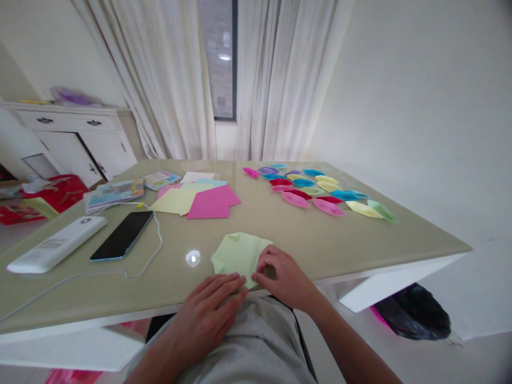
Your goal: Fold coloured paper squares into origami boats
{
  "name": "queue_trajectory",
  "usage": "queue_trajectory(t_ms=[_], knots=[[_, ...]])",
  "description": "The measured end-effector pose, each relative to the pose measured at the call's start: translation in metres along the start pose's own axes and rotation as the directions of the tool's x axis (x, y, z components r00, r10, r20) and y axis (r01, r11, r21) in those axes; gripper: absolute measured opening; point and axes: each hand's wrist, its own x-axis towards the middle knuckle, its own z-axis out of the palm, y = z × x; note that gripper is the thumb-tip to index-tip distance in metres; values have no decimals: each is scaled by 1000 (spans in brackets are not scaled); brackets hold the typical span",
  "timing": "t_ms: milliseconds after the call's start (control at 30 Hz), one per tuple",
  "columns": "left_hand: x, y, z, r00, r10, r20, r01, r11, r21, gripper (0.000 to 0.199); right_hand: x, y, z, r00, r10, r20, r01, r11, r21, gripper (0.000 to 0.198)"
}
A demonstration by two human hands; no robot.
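Paper (238, 255), long axis unclear: right edge slants away rightward. Left hand (216, 306) lies flat; right hand (286, 274) pinches that edge.

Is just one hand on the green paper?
No, the left hand and the right hand both touch the green paper.

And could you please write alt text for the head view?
The left hand and right hand touch a partly folded pale green paper at the near edge of a table. Farther right lie colourful folded paper shapes; to the left, loose sheets and a phone.
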Motion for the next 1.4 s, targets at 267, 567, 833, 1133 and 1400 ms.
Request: queue_trajectory(t_ms=[267, 567, 833, 1133, 1400], knots=[[1, 1, 0, 999, -31, -15, 31, 999, -35, 38, -1, 3, -7, 996, -65, 56, 62, 996, 57, 15], [0, 2, -1, 1000, -10, -8, 10, 1000, -7, 37, -5, 9, -10, 982, -165, 91, 158, 985, 73, 11], [2, 4, 0, 998, -40, -47, 38, 998, -59, 29, -6, 7, -21, 957, -223, 184, 214, 975, 63, 7], [12, 8, 8, 988, -70, -134, 63, 996, -58, 19, -1, 10, -11, 983, -157, 92, 154, 987, 40, 15], [9, 9, 5, 985, -43, -167, 35, 998, -53, 21, 2, 7, -5, 995, -88, 47, 87, 996, 17, 17]])
